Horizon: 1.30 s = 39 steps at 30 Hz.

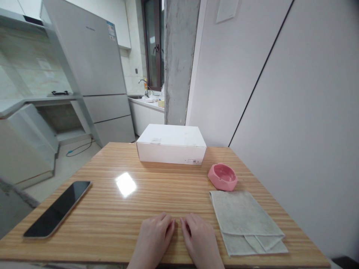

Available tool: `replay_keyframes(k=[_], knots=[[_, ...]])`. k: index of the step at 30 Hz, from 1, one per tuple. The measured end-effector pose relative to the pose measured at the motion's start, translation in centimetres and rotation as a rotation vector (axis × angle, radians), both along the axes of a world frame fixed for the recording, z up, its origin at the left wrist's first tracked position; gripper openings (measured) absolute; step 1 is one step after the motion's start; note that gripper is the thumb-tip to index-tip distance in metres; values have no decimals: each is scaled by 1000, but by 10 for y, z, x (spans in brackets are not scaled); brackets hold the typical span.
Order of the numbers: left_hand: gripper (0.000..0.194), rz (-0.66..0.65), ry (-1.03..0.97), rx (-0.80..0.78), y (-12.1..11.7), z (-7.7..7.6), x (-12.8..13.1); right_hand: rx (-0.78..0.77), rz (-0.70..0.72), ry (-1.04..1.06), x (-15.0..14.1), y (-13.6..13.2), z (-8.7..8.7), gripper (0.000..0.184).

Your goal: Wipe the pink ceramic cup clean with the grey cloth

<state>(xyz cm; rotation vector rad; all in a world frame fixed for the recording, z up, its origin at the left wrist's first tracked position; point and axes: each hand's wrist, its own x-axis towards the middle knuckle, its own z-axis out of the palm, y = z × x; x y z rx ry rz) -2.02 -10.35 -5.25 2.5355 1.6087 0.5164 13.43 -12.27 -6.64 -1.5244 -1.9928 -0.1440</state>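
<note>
My left hand (pixel 156 234) rests closed on the wooden table near its front edge, fingers curled under and thumb on the inner side. Close beside it, a small gap apart, my right hand (pixel 198 235) lies in the same curled pose. Neither shows anything in its grip. Just right of my right hand is a folded grey-green cloth (pixel 244 215). Behind the cloth sits a pink faceted ashtray (pixel 223 177). A white cardboard box (pixel 171 153) lies closed at the table's far edge. On the left side, a smartphone (pixel 58 211) lies with its dark screen up.
The striped wood table (pixel 112 220) narrows toward the back, with a bright reflection left of centre. A white wall (pixel 303 130) runs along its right side. Beyond it on the left stand a grey fridge (pixel 92 63) and kitchen counters, with a sink faucet (pixel 145 86) further back.
</note>
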Motion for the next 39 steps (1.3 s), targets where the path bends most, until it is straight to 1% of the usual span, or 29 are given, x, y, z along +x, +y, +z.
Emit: replay_keyframes(k=[8, 15, 23, 39], knots=[[29, 7, 20, -18, 0, -1, 0, -36, 9, 6, 0, -1, -1, 35], [28, -1, 25, -29, 0, 1, 0, -43, 33, -42, 0, -1, 3, 33], [28, 3, 26, -36, 0, -2, -1, -106, 38, -34, 1, -1, -2, 28], [28, -4, 29, -39, 0, -4, 0, -124, 37, -13, 2, -1, -3, 25]])
